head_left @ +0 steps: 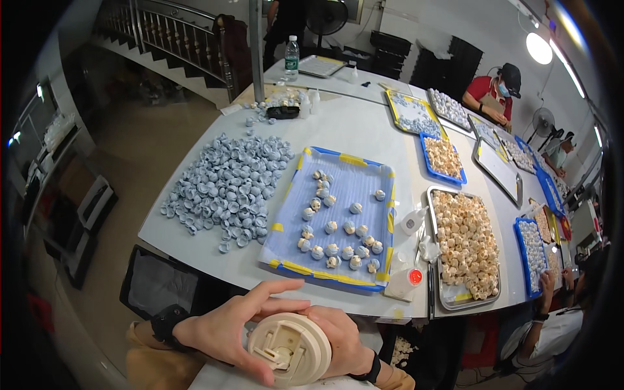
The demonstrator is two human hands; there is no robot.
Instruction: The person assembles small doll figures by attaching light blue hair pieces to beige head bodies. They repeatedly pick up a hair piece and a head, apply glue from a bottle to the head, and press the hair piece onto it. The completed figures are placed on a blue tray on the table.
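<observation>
At the near edge of the table I have a cream-coloured cup with a round lid, its top turned up toward me. My left hand curves round its left side, thumb against the lid's rim and fingers reaching over the far side. Around the right side wraps my right hand; its fingertips are partly hidden behind the cup. Just beyond lies a blue tray edged with yellow tape, holding several small blue-and-cream ball-shaped pieces.
A heap of pale blue hollow shells spreads left of the tray. Right of it stand a metal tray of cream pieces and a small red-topped container. A water bottle is farther back. Co-workers sit along the right side.
</observation>
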